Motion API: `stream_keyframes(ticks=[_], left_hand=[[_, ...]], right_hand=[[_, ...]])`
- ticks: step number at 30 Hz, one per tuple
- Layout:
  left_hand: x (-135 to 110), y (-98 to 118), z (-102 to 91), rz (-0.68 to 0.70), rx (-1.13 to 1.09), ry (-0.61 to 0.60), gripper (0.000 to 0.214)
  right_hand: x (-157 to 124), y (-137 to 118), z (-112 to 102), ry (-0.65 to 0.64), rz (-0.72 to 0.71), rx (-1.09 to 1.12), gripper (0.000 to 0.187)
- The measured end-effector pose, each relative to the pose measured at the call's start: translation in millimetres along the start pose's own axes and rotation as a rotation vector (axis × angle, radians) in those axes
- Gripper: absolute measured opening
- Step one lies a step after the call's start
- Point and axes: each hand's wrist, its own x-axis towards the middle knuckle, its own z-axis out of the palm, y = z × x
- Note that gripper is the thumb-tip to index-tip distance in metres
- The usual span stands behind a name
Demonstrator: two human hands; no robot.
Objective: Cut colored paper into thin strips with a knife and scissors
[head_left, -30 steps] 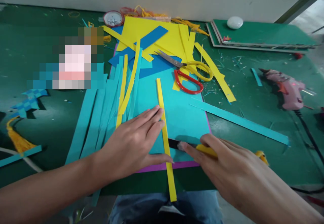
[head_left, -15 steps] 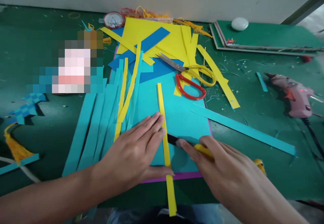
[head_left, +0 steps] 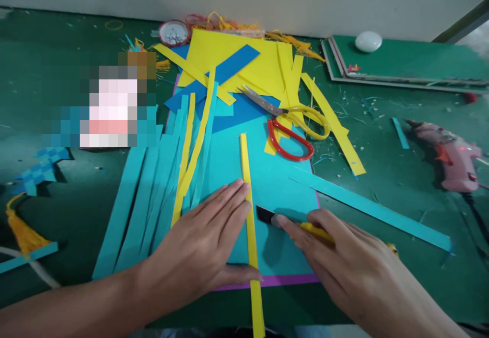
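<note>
My left hand (head_left: 208, 241) lies flat with fingers stretched out on a cyan paper sheet (head_left: 282, 180), its fingertips against a long yellow paper strip (head_left: 248, 200) that runs lengthwise down the sheet. My right hand (head_left: 344, 266) grips a yellow utility knife (head_left: 290, 222), index finger along its top. The dark blade tip sits just right of the yellow strip, over the cyan sheet. A purple sheet edge (head_left: 275, 281) shows under the cyan one.
Several cut cyan and yellow strips (head_left: 160, 185) lie left of the sheet. Red and yellow scissors (head_left: 290, 124) rest on yellow and blue paper behind. A pink glue gun (head_left: 451, 155) lies at right, a long cyan strip (head_left: 374, 208) beside my right hand, stacked green boards (head_left: 405, 63) far right.
The view has tilted slightly, so everything sits lower in frame. The knife blade has drawn a little away from the yellow strip. My left hand keeps pressing the paper.
</note>
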Motion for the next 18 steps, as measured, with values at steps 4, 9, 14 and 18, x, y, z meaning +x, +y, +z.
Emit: stream_keyframes(ticks=[4, 9, 14, 18], left_hand=[[-0.7, -0.9, -0.5, -0.009, 0.012, -0.006, 0.078], [-3.3, -1.2, -0.9, -0.029, 0.002, -0.006, 0.076], [-4.9, -1.5, 0.0, -0.043, -0.002, 0.012, 0.078], [-6.4, -1.1, 0.7, -0.066, 0.007, -0.035, 0.077]], right_hand=[[13.1, 15.9, -10.5, 0.013, 0.178, 0.141, 0.048], [66.3, 25.8, -11.1, 0.01, 0.272, 0.362, 0.062], [109.7, 19.1, -5.5, -0.233, 0.149, 0.551, 0.067], [117.0, 16.0, -10.6, -0.34, 0.155, 0.473, 0.067]])
